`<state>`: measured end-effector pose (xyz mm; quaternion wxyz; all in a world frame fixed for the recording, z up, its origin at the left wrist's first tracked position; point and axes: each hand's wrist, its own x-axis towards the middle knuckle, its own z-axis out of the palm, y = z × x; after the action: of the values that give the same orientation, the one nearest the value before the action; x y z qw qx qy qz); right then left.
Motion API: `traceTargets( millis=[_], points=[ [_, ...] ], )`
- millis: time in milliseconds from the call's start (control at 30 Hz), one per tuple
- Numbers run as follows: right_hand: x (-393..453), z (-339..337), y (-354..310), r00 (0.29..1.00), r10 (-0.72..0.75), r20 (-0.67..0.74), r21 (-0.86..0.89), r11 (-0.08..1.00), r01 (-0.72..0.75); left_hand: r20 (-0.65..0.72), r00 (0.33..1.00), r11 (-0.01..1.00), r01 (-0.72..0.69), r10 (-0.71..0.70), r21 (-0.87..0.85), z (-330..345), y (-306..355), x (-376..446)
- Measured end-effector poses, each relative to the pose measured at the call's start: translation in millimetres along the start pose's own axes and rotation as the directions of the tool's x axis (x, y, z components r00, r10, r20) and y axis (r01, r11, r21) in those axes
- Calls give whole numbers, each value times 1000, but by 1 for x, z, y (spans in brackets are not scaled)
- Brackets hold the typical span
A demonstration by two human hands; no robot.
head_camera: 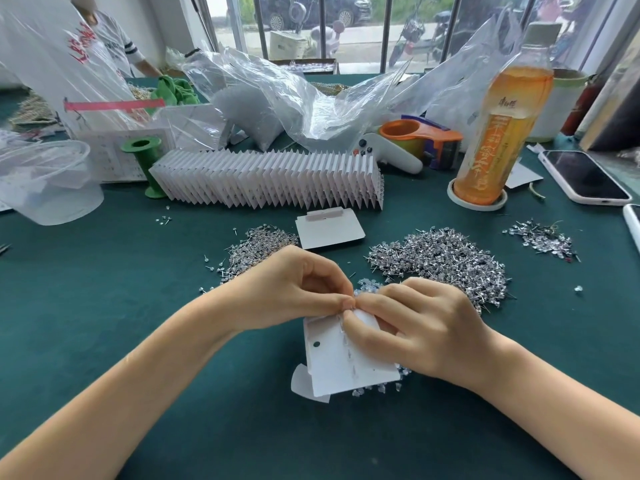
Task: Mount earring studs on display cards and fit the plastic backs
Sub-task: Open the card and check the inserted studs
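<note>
Worktop [104,306]: green cloth surface, cut off at every edge.
Card row [266,178]: finished cards stood fanned at the rear.
Stud heaps [446,258]: loose studs beyond the hands; single studs blurred.
Display card [349,362]: white, held low at centre, right part hidden.
Left hand [294,289]: fingers pinched at the card's top edge; item between them too small to identify.
Right hand [415,327]: fingers curled, gripping the card; clear backs partly hidden beneath.

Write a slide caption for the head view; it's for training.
Both hands pinch a display card between heaps of studs.
</note>
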<state>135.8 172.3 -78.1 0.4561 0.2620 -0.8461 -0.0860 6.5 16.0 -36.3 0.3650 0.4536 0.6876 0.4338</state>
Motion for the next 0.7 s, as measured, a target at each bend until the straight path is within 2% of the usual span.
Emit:
traceTargets(
  millis=[133,200,267,300,333,367,433,500,567,700],
  points=[
    [0,1,0,1000,-1,-1,-11,1000,1,27,1000,1000,-11,11,2,0,0,-1],
    [0,0,4,998,61,1,54,997,-61,-46,998,999,-33,31,-33,0,2,1],
    [-2,-1,10,974,228,-9,193,956,-222,-240,969,997,-70,62,-27,-2,-1,6],
    [-3,-2,12,936,352,-12,261,904,-337,-345,935,997,-83,80,5,-3,-4,8],
    [-4,-4,14,877,480,-10,300,838,-455,-422,901,995,-83,97,51,-4,-7,10],
    [-5,-5,15,790,613,8,316,748,-584,-452,884,991,-74,116,110,-4,-10,11],
    [-8,-4,17,593,800,96,344,532,-774,-388,906,961,-63,168,269,-2,-14,10],
    [-9,-1,19,480,864,154,399,390,-830,-272,938,912,-92,214,399,3,-17,9],
    [-8,1,19,466,870,164,421,365,-831,-218,944,865,-113,247,489,6,-18,8],
    [-9,2,18,463,868,179,427,355,-831,-183,944,840,-143,274,524,4,-20,9]
  ],
)
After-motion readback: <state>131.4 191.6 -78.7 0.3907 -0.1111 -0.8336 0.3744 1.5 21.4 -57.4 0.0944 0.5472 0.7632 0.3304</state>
